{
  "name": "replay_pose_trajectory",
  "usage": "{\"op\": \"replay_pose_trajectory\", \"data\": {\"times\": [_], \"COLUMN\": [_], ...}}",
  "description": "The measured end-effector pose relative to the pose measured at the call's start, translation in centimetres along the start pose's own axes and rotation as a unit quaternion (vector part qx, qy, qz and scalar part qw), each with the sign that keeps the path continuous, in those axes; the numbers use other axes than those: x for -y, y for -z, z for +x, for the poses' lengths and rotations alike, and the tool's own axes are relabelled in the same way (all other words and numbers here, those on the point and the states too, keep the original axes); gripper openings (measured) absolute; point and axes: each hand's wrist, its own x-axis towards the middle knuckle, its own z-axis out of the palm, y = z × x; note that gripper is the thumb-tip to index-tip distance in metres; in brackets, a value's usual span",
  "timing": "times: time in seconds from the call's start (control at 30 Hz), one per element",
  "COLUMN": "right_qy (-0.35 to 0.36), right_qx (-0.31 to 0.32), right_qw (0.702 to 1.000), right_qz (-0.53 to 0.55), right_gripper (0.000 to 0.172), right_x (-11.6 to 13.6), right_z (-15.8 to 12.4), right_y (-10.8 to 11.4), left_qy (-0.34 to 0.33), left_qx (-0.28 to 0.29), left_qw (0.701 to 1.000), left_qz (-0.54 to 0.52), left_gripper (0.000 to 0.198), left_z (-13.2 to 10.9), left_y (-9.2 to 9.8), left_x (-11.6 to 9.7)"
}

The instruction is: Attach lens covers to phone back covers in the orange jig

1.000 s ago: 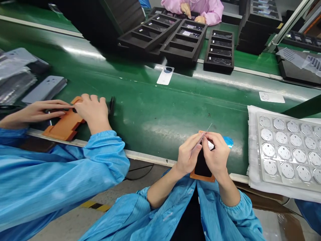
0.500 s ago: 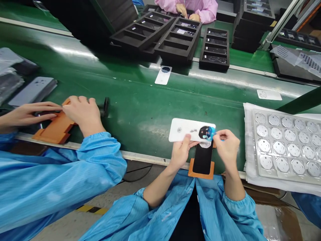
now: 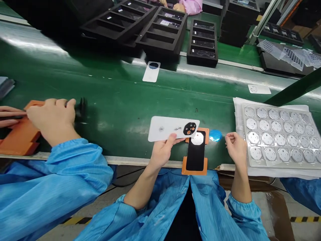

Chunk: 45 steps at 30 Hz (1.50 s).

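Observation:
My left hand (image 3: 162,152) grips the near edge of a white phone back cover (image 3: 170,128) with a black camera ring, held flat just above the green belt (image 3: 120,100). Right beside it lies an orange jig (image 3: 186,167) with a black insert and a round silver lens piece at its top. A blue round film (image 3: 215,135) lies on the belt to the jig's right. My right hand (image 3: 235,150) hovers between that film and a clear tray of silver lens pieces (image 3: 276,164), fingers loosely curled with nothing in them.
A co-worker's hands (image 3: 51,117) in blue sleeves press on another orange jig (image 3: 18,137) at the left. Black foam trays (image 3: 163,31) line the far side. A white cover (image 3: 151,71) and a small white piece (image 3: 259,89) lie on the belt.
The white cover came off the jig into my left hand and moved left. My right hand peeled off the blue film, let it drop on the belt, then drew away to the right.

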Motion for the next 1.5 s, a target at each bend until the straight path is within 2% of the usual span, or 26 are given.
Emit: {"op": "replay_pose_trajectory", "data": {"times": [0.07, 0.1, 0.17, 0.2, 0.27, 0.33, 0.43, 0.53, 0.73, 0.8, 0.9, 1.07, 1.2, 1.33, 1.5], "right_qy": [0.083, 0.145, 0.277, 0.334, 0.412, 0.451, 0.470, 0.470, 0.477, 0.481, 0.482, 0.457, 0.448, 0.456, 0.448], "right_qx": [-0.010, -0.003, 0.024, 0.034, 0.031, 0.014, 0.011, 0.012, 0.017, 0.028, 0.061, 0.137, 0.157, 0.155, 0.158], "right_qw": [0.995, 0.988, 0.959, 0.941, 0.910, 0.891, 0.878, 0.875, 0.865, 0.860, 0.849, 0.838, 0.836, 0.827, 0.832], "right_qz": [0.047, 0.061, 0.053, 0.032, -0.020, -0.061, -0.097, -0.119, -0.153, -0.167, -0.207, -0.266, -0.276, -0.289, -0.286], "right_gripper": [0.018, 0.021, 0.027, 0.031, 0.036, 0.039, 0.040, 0.040, 0.037, 0.036, 0.038, 0.054, 0.059, 0.058, 0.063], "right_x": [1.1, 1.8, 3.0, 3.4, 3.7, 3.3, 2.3, 2.1, 2.4, 2.3, 2.2, 2.5, 2.5, 2.5, 2.3], "right_z": [-1.0, -1.6, -2.8, -3.3, -4.0, -4.4, -4.5, -4.5, -4.5, -4.3, -3.9, -3.7, -4.0, -4.2, -4.2], "right_y": [0.5, 0.5, 0.2, -0.2, -1.3, -2.3, -3.2, -3.3, -3.3, -3.5, -3.7, -3.9, -4.0, -4.0, -4.1], "left_qy": [-0.076, -0.128, -0.234, -0.279, -0.335, -0.362, -0.392, -0.402, -0.375, -0.367, -0.352, -0.328, -0.326, -0.333, -0.358], "left_qx": [0.104, 0.169, 0.271, 0.293, 0.300, 0.297, 0.299, 0.305, 0.315, 0.318, 0.319, 0.329, 0.339, 0.341, 0.314], "left_qw": [0.982, 0.955, 0.876, 0.837, 0.776, 0.739, 0.703, 0.683, 0.688, 0.681, 0.660, 0.611, 0.585, 0.576, 0.571], "left_qz": [0.136, 0.206, 0.323, 0.369, 0.442, 0.485, 0.512, 0.527, 0.536, 0.548, 0.582, 0.641, 0.661, 0.663, 0.669], "left_gripper": [0.032, 0.032, 0.040, 0.045, 0.049, 0.051, 0.050, 0.047, 0.043, 0.040, 0.038, 0.045, 0.050, 0.053, 0.049], "left_z": [-0.3, -0.4, -0.5, -0.5, -0.5, -0.5, -0.5, -0.2, 0.7, 0.8, 0.8, 0.5, 0.3, 0.1, -0.8], "left_y": [0.3, 0.4, 0.5, 0.5, 0.4, 0.3, 0.4, 0.6, 1.2, 1.2, 0.9, 0.3, 0.4, 0.6, 0.7], "left_x": [-0.3, -0.4, -0.2, 0.1, 0.9, 1.8, 2.4, 2.3, 2.9, 3.2, 3.2, 2.8, 2.7, 2.8, 2.9]}}
